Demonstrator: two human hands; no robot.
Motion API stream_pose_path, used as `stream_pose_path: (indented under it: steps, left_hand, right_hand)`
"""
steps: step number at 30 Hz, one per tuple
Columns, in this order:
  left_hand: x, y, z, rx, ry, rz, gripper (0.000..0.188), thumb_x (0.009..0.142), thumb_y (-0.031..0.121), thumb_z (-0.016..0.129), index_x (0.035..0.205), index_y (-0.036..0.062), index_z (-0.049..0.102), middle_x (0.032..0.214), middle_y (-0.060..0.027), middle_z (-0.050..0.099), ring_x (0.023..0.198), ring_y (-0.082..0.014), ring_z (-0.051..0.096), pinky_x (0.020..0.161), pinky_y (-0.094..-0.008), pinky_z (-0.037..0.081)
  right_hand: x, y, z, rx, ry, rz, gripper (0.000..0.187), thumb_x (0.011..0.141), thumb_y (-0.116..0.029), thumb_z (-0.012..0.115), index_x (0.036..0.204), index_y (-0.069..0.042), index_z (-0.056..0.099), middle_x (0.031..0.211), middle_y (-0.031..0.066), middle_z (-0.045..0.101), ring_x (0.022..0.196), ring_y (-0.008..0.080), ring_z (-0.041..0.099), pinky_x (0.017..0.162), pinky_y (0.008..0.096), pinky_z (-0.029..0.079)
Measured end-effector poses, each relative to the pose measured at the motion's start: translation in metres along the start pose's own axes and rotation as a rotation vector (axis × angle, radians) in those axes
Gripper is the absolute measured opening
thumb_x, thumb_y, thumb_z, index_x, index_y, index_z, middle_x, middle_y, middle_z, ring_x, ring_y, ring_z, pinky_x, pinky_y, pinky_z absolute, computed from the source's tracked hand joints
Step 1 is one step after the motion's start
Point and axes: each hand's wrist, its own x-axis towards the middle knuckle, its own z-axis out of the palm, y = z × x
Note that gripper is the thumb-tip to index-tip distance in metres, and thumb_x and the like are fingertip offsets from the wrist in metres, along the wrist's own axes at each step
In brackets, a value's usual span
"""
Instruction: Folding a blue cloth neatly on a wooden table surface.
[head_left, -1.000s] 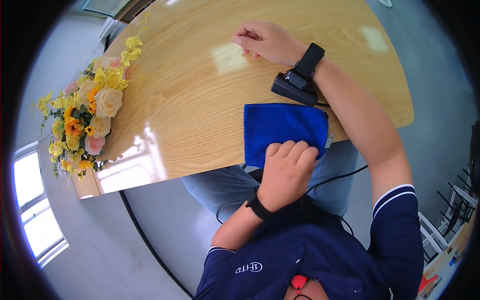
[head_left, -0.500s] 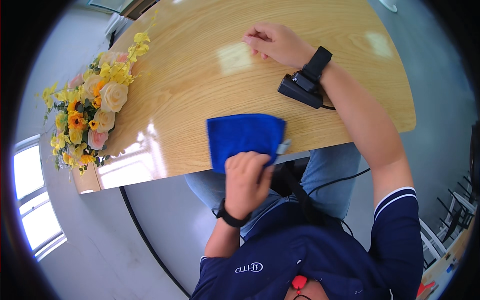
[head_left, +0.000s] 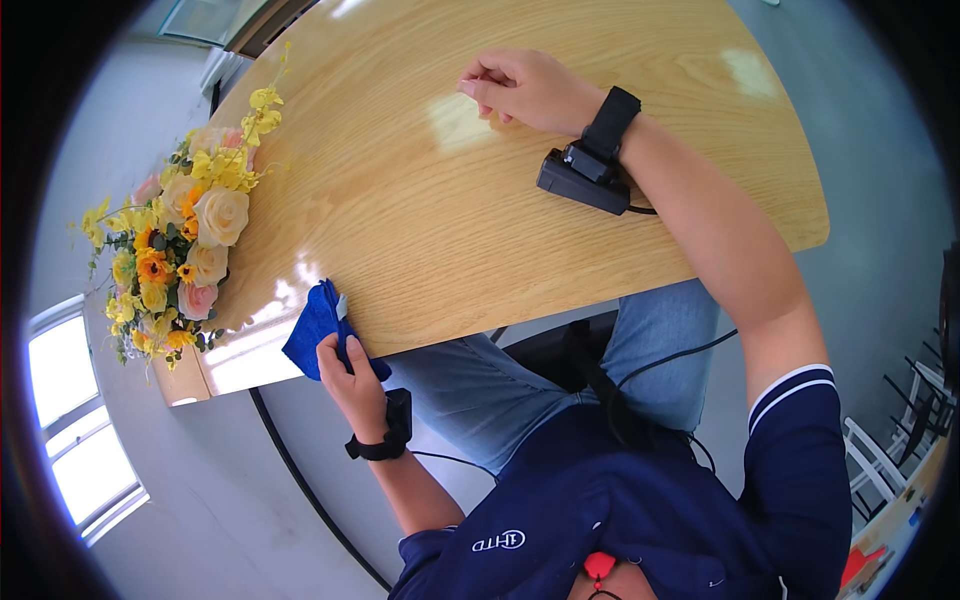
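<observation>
A folded blue cloth with a small white tag lies bunched over the table's near edge on the left. My left hand is closed on it, thumb and fingers pinching its near side. Further away, above the table, my right hand has its fingers curled in toward the thumb. Nothing shows in that hand, though the palm side is mostly hidden. A black strap with a dark box-shaped device sits on my right wrist, and another dark strapped device is on my left wrist.
The light wooden table has a curved right end. A bouquet of yellow, cream and pink flowers stands at its left end, beyond the cloth. A thin black cable runs over my legs. White chairs stand at the lower right.
My left hand has moved left along the near edge with the blue cloth, which has gone from spread flat to folded and bunched. My right hand has shifted slightly left in the picture.
</observation>
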Motion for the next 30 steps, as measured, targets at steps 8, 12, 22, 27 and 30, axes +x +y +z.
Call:
stream_pose_path:
  steps: [8,12,22,27,30]
  left_hand:
    - [-0.022,0.081,0.034,0.021,-0.134,0.261,0.015,0.081,0.012,0.055,0.090,0.0007,0.052,0.085,-0.0147,0.054,0.080,-0.0312,0.049,0.071,-0.0377,0.035]
    - [-0.034,0.126,0.052,-0.050,-0.338,0.498,0.015,0.076,0.007,0.057,0.089,0.0020,0.052,0.086,-0.0132,0.054,0.080,-0.0303,0.050,0.070,-0.0365,0.035]
    - [-0.057,0.189,0.091,-0.305,-0.611,0.793,0.019,0.069,0.012,0.065,0.084,0.0096,0.053,0.077,-0.0035,0.053,0.072,-0.0207,0.052,0.065,-0.0323,0.034]
    - [-0.057,0.182,0.088,-0.365,-0.584,0.764,0.019,0.070,0.011,0.065,0.084,0.0089,0.054,0.077,-0.0044,0.054,0.073,-0.0218,0.053,0.067,-0.0326,0.035]
    - [-0.050,0.176,0.079,-0.381,-0.576,0.718,0.019,0.070,0.009,0.065,0.085,0.0076,0.054,0.077,-0.0062,0.055,0.074,-0.0235,0.053,0.067,-0.0331,0.036]
  right_hand:
    - [0.001,0.004,0.000,-0.007,0.008,-0.015,0.021,0.089,-0.021,0.051,0.094,-0.001,0.056,0.076,0.0030,0.058,0.069,0.0063,0.052,0.059,0.0208,0.044]
    - [0.001,0.003,-0.001,-0.009,0.010,-0.017,0.022,0.089,-0.021,0.051,0.094,-0.001,0.056,0.076,0.0029,0.058,0.069,0.0066,0.053,0.059,0.0208,0.045]
    - [0.001,0.003,-0.001,-0.010,0.012,0.003,0.021,0.089,-0.020,0.051,0.095,-0.001,0.056,0.076,0.0025,0.057,0.070,0.0065,0.054,0.059,0.0204,0.044]
    - [0.002,0.003,0.000,0.002,-0.006,0.008,0.022,0.089,-0.021,0.051,0.095,-0.001,0.056,0.075,0.0020,0.057,0.070,0.0065,0.054,0.059,0.0206,0.044]
    - [0.002,0.005,0.001,-0.004,0.006,-0.015,0.022,0.089,-0.022,0.051,0.095,-0.001,0.056,0.075,0.0017,0.057,0.069,0.0064,0.053,0.058,0.0211,0.044]
